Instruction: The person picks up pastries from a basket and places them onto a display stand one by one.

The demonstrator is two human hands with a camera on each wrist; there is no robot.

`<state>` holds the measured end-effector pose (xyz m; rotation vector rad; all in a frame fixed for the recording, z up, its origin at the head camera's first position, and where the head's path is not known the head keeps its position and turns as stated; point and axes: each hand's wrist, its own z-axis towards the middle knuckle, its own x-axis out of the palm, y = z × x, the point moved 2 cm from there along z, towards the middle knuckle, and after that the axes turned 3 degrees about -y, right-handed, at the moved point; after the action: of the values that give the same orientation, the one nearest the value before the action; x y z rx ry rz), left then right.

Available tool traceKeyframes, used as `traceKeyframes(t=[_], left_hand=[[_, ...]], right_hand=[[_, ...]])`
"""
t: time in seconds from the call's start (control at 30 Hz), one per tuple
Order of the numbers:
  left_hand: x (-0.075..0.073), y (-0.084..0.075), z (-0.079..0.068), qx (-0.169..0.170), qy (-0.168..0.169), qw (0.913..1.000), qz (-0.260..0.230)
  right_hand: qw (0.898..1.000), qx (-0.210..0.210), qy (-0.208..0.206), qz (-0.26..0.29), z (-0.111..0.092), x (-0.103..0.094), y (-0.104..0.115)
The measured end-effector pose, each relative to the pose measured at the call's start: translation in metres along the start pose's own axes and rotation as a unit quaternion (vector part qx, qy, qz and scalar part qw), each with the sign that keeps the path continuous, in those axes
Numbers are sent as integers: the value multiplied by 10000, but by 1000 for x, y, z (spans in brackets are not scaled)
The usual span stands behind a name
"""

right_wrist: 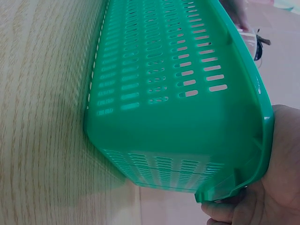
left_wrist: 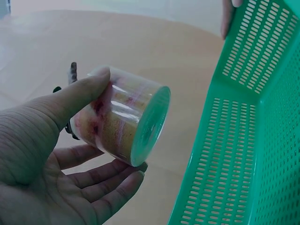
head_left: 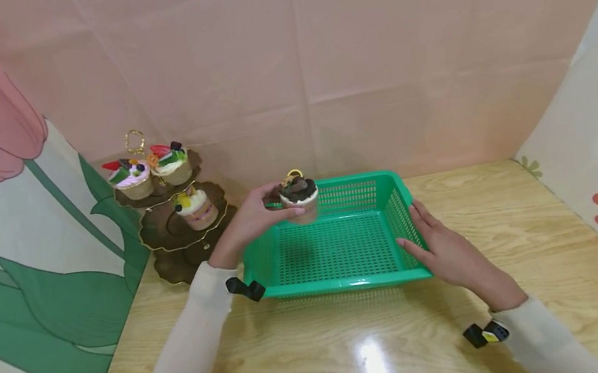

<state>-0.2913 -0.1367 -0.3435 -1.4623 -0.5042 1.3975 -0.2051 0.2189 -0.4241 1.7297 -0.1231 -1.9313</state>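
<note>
My left hand (head_left: 255, 217) holds a clear dessert cup (head_left: 304, 211) with dark chocolate-like topping over the back left part of the green plastic basket (head_left: 347, 283). In the left wrist view the thumb and fingers grip the tilted cup (left_wrist: 123, 115), its layered sides and green-tinted base showing. At the basket's right end, my right hand (head_left: 451, 251) grips the rim, thumb on the inner side and fingers outside. Up close in the right wrist view, that hand (right_wrist: 281, 173) wraps the rim at a corner of the basket (right_wrist: 154, 122).
Left of the basket stands a brown tiered stand (head_left: 158, 228) with gold edges. Two fruit-topped cups (head_left: 173, 172) sit on its top tier and one layered cup (head_left: 201, 213) on the middle tier. Behind the wooden table (head_left: 299, 352) is a pink backdrop (head_left: 372, 55).
</note>
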Motion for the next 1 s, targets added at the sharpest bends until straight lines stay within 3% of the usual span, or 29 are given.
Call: traceKeyframes(t=[0.37, 0.7, 1.0], left_hand=[[-12, 7, -18, 3, -97, 9999, -106], [-32, 15, -38, 46, -161, 9992, -375], [-54, 18, -61, -306, -214, 9987, -352]], right_hand=[[10000, 16, 5, 16, 1, 0, 0], [10000, -37, 38, 71, -1, -1, 1], [10000, 10, 8, 96, -1, 2, -1]])
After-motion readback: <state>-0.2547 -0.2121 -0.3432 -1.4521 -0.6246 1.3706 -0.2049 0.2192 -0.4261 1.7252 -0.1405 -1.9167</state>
